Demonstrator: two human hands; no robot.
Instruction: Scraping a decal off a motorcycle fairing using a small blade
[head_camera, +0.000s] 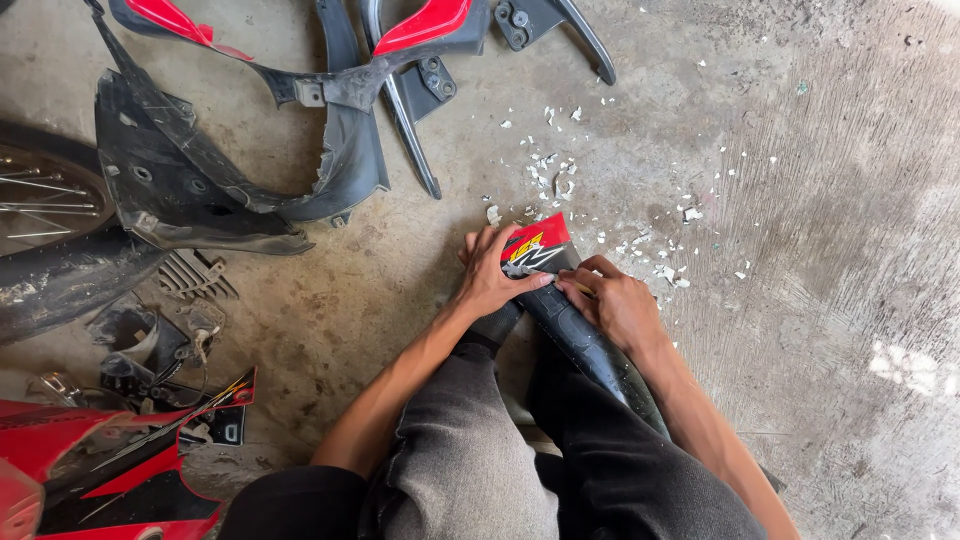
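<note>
Floor: bare grey concrete floor (800, 200), stained and scuffed, seen from above; person sits on it with knees drawn up.
Panel: long black plastic fairing panel (585, 345) with a red, yellow and white sticker (530, 248) at its far tip; it lies between the person's legs, tip resting on the floor, the near end hidden behind the right knee.
Left hand: left hand (490, 272) pressed flat over the panel's left edge just beside the sticker, fingers spread and curled onto it, holding it down.
Right hand: right hand (615, 300) on the panel's right side, fingers pinched together at the sticker's near edge; whether they grip a small tool or only the sticker edge, cannot tell.
Flakes: white flakes (560, 175) scattered on the floor just beyond and right of the panel tip.
Trousers: grey trousers (470, 450) on either side of the panel.
Beyond panel, left: big black moulded body shell (200, 180) with red inserts (425, 25), well apart from the panel.
Far left of panel: spoked wheel (40, 195) and tyre at frame edge.
Near left of panel: red and black cover pieces (110, 460) with small loose black parts (150, 350) beside them.
</note>
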